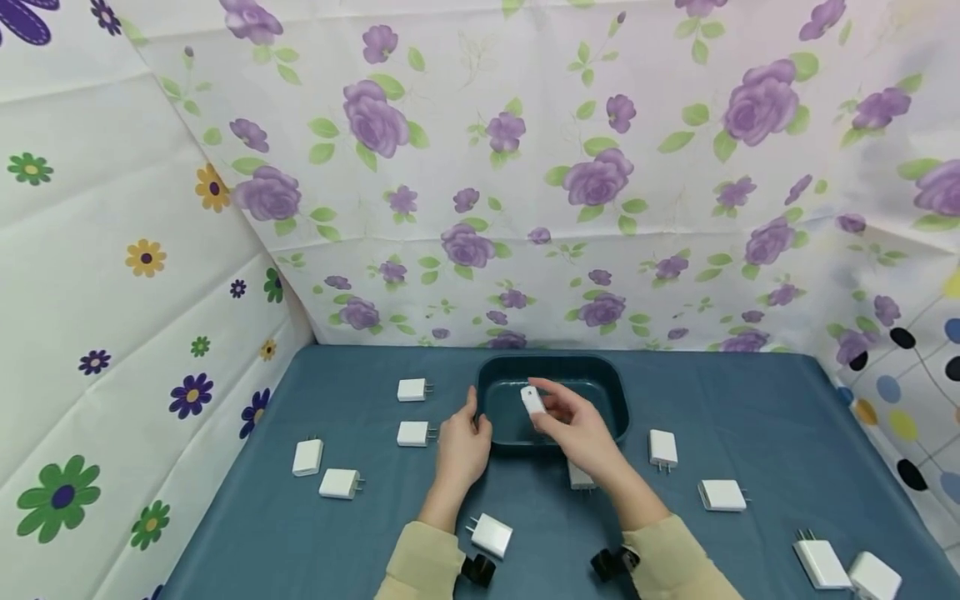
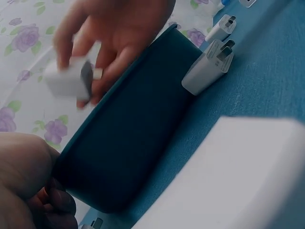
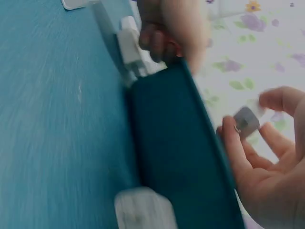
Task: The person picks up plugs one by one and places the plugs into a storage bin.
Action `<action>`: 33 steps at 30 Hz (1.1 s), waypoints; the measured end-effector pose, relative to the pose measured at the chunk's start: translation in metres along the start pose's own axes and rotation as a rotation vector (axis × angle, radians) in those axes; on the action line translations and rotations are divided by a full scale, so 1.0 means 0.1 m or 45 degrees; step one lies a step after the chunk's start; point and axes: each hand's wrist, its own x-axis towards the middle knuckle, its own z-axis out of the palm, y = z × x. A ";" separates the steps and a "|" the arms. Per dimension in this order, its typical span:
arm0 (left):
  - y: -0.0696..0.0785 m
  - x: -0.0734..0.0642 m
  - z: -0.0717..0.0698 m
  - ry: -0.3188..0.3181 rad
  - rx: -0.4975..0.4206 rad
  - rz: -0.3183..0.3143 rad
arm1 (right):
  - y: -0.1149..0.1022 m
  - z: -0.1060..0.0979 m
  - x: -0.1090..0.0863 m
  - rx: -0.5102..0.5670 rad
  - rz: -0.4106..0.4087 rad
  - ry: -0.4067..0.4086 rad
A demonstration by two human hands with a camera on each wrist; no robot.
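A dark teal plastic tray (image 1: 553, 364) stands near the back of the table. My left hand (image 1: 463, 448) holds its left rim; in the left wrist view curled fingers (image 2: 57, 207) lie against the outside of that rim. Over the tray, my right hand (image 1: 573, 423) pinches a white charger plug (image 1: 532, 400) between thumb and fingers. The same plug (image 2: 71, 78) is blurred in the left wrist view, its face end turned toward the palm. Another white plug (image 1: 580, 476) lies in front of the tray, partly covered by the right wrist.
Several white plugs lie on the blue-green tablecloth (image 1: 360, 550): some at left, such as this plug (image 1: 307, 457), one plug (image 1: 491, 535) between the forearms, and others at right, including this plug (image 1: 723, 495). A flowered cloth (image 1: 465, 183) hangs behind the table.
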 end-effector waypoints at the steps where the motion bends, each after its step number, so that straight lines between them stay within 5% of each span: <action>1: -0.01 0.00 0.00 0.006 0.000 0.007 | 0.00 0.06 0.07 0.026 0.028 0.024; 8: -0.04 0.02 0.02 0.025 0.012 0.050 | 0.02 0.32 0.46 0.041 0.153 0.102; 18: 0.00 -0.01 0.00 -0.052 0.008 -0.008 | 0.14 0.48 0.69 -0.272 0.354 0.175; 28: -0.01 0.00 -0.01 -0.044 0.034 -0.023 | 0.12 0.62 0.73 -0.719 0.295 0.120; 33: -0.02 0.00 0.00 -0.042 0.042 -0.010 | 0.10 0.64 0.72 -0.772 0.306 0.124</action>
